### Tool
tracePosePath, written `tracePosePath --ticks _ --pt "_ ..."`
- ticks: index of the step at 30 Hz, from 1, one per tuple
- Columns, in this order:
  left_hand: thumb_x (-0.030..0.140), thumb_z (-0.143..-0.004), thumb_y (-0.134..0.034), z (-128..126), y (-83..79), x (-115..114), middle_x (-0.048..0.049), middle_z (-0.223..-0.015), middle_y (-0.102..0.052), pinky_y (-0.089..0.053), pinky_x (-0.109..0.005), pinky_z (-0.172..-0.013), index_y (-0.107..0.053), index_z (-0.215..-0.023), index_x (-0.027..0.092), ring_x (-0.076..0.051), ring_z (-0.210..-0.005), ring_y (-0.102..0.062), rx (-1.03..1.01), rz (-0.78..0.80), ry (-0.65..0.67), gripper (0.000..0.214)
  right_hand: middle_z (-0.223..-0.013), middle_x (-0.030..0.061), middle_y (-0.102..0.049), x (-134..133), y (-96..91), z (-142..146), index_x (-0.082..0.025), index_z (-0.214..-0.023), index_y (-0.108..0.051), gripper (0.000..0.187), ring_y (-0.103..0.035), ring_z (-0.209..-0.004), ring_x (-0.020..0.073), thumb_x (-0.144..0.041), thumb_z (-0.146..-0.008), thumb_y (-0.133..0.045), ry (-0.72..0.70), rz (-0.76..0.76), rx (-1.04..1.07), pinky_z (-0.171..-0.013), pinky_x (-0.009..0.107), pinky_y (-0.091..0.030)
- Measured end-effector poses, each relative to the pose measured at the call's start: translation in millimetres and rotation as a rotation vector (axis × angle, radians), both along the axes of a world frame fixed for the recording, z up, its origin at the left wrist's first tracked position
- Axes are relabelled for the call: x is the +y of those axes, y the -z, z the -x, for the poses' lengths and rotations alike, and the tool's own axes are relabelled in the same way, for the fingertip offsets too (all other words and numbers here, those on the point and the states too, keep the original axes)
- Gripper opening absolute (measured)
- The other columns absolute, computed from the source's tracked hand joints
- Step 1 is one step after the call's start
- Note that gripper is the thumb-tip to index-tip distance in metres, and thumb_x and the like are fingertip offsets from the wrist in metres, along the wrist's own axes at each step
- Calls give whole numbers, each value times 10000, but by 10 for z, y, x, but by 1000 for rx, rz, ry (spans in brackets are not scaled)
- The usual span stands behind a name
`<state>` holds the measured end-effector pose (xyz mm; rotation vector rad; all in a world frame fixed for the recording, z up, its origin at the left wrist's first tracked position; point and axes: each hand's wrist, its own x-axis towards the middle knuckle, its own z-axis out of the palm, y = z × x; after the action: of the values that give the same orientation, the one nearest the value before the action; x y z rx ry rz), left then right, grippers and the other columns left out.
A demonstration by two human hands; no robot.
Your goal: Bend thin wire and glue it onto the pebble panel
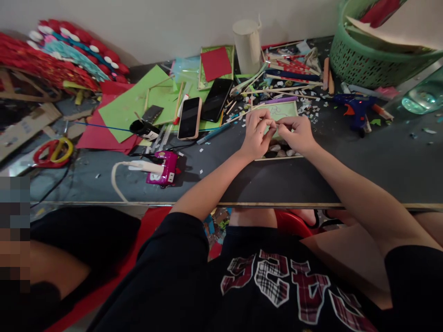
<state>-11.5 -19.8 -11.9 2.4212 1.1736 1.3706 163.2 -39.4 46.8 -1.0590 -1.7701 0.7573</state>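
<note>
My left hand and my right hand meet over a small green card edged with thin wooden sticks. Both hands have their fingers pinched together where they touch; a thin stick seems to run between them, but what they hold is too small to make out. Several pale pebble-like pieces lie on the dark table just under my palms. The card's near part is hidden behind my fingers.
Two phones lie left of my hands on green paper. A blue glue gun sits to the right, a green basket behind it, a white cylinder at the back. Red scissors and a pink power strip lie far left.
</note>
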Motion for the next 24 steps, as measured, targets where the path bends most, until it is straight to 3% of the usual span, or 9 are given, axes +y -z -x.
tracePosePath --ticks 3,6,8,10,12,14,16,19,24 --pt "654 -1052 -218 24 -47 -22 -126 -1154 -627 -510 -550 -1067 -649 -1144 301 -270 -1165 -593 22 -38 -35 565 -533 -54 -251 29 33 2 -215 -543 -407 247 -234 -545 86 -262 -754 -527 67 -6 -44 -554 296 -211" --pt "668 -1051 -205 67 -91 -18 -115 -1135 -618 -504 -506 -1054 -640 -1068 289 -256 -1150 -587 -42 -8 -40 577 -541 -39 -391 114 101 -71 -189 -663 -645 180 -351 -537 106 -247 -802 -546 217 29 -83 -580 291 -308" --pt "701 -1038 -251 90 -109 8 -111 -1126 -618 -511 -469 -1026 -633 -1010 277 -255 -1133 -583 -106 57 -23 571 -597 -5 -546 168 147 -141 -196 -731 -732 200 -523 -629 155 -258 -836 -573 246 -15 -223 -727 344 -444" --pt "736 -1019 -293 102 -119 45 -117 -1129 -616 -520 -441 -986 -640 -1001 271 -262 -1120 -578 -152 126 13 580 -790 43 -716 193 180 -193 -222 -801 -785 189 -662 -888 253 -285 -864 -618 260 -96 -390 -983 489 -458" --pt "750 -1009 -299 107 -127 74 -127 -1142 -611 -517 -435 -975 -663 -1018 270 -275 -1123 -576 -180 181 57 603 -1093 79 -773 181 188 -211 -251 -956 -813 196 -648 -1154 339 -337 -904 -645 254 -176 -492 -1106 586 -388" --pt "747 -1010 -294 110 -137 83 -130 -1144 -611 -495 -443 -1015 -687 -1026 268 -285 -1139 -574 -179 218 94 620 -1273 80 -740 146 168 -207 -281 -1093 -803 246 -609 -1265 357 -396 -951 -638 228 -240 -512 -1128 592 -382" --pt "748 -1007 -296 114 -152 75 -127 -1154 -616 -456 -452 -1078 -702 -1041 266 -288 -1166 -569 -162 239 115 631 -1293 64 -734 109 131 -201 -307 -1120 -799 265 -615 -1270 343 -452 -985 -622 208 -280 -482 -1131 575 -391" --pt "771 -993 -300 119 -170 56 -126 -1171 -619 -403 -477 -1137 -712 -1081 261 -295 -1204 -559 -132 250 144 662 -1245 46 -749 79 84 -204 -321 -1015 -816 284 -631 -1252 344 -525 -997 -619 220 -317 -417 -1142 585 -375" --pt "772 -983 -369 122 -164 55 -130 -1200 -604 -460 -468 -1090 -740 -1096 262 -304 -1220 -554 -181 295 214 640 -1217 42 -748 89 81 -221 -306 -902 -786 343 -630 -1233 352 -594 -984 -619 210 -354 -376 -1136 621 -364"
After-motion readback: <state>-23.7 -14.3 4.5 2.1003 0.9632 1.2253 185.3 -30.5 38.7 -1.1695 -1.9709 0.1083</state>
